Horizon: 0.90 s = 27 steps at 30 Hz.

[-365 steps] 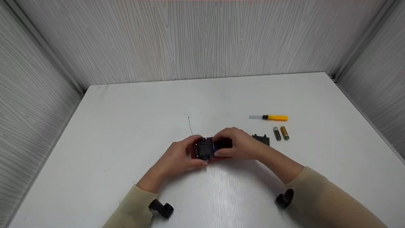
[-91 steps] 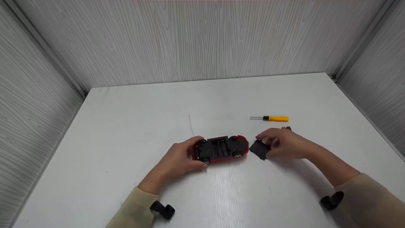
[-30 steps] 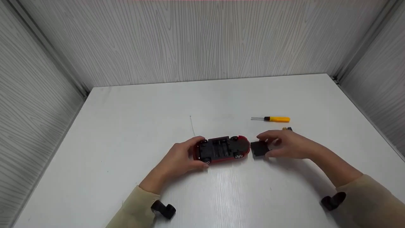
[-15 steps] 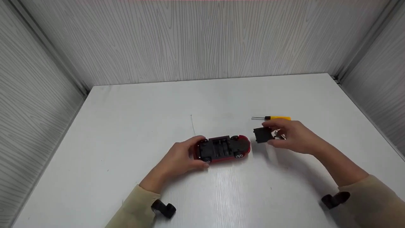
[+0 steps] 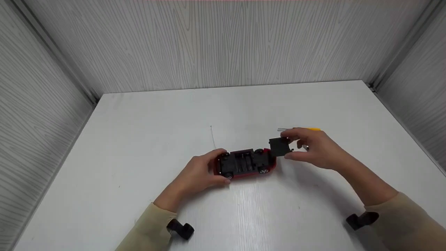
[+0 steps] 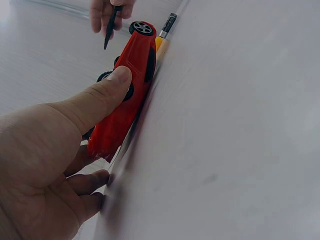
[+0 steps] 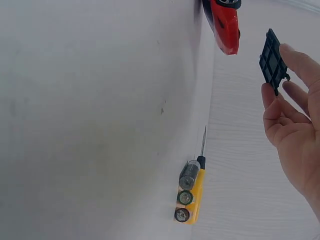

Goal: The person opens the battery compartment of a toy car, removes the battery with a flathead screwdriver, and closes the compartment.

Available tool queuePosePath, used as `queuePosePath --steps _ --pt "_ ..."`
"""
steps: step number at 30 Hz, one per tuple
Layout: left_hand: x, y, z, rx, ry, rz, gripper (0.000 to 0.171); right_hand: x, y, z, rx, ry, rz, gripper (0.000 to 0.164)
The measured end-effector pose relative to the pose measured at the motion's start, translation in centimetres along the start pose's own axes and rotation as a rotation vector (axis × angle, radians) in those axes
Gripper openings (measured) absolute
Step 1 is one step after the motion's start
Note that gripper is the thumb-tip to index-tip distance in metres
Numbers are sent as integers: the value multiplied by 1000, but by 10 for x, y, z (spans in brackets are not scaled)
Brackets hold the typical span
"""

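A red toy car (image 5: 245,165) lies upside down on the table in the head view, its black underside and slotted battery bay facing up. My left hand (image 5: 200,174) grips the car's left end, thumb along the near side. Between thumb and fingertips my right hand (image 5: 315,150) pinches a small black battery cover (image 5: 279,146), held raised over the car's right end and overlapping it in this view. Ribs show on the inner face of the cover (image 7: 273,62) in the right wrist view, and small tabs stick out from its edge.
A yellow-handled screwdriver (image 7: 199,187) lies behind my right hand, partly hidden in the head view. Batteries (image 7: 185,197) lie beside it. A thin wire antenna (image 5: 213,137) reaches from the car toward the back wall.
Earlier my right hand was at the car's underside while the cover lay aside. Since then it has picked up the cover, turned it, raised it and carried it left over the car's end. My left hand stays put.
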State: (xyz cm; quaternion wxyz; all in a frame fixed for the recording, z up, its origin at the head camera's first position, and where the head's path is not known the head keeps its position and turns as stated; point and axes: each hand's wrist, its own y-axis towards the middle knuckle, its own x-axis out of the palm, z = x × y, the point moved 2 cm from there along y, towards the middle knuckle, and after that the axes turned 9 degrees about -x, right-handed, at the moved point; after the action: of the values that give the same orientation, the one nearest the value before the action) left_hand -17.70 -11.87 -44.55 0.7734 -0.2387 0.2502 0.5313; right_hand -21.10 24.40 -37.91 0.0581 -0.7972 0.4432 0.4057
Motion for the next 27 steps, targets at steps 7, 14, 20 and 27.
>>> queuePosePath --steps 7,14,20,27 --pt "0 1 -1 -11 11 1 88 14 10 -7 -41 -4 -22 55" --pt "0 1 -1 -4 13 -1 87 28 17 -14 -63 -18 -59 56" --pt "0 0 -1 2 15 0 87 39 20 -16 -21 4 -92 57" --pt "-1 0 0 16 9 3 84 51 24 -18 -10 -12 -124 59"
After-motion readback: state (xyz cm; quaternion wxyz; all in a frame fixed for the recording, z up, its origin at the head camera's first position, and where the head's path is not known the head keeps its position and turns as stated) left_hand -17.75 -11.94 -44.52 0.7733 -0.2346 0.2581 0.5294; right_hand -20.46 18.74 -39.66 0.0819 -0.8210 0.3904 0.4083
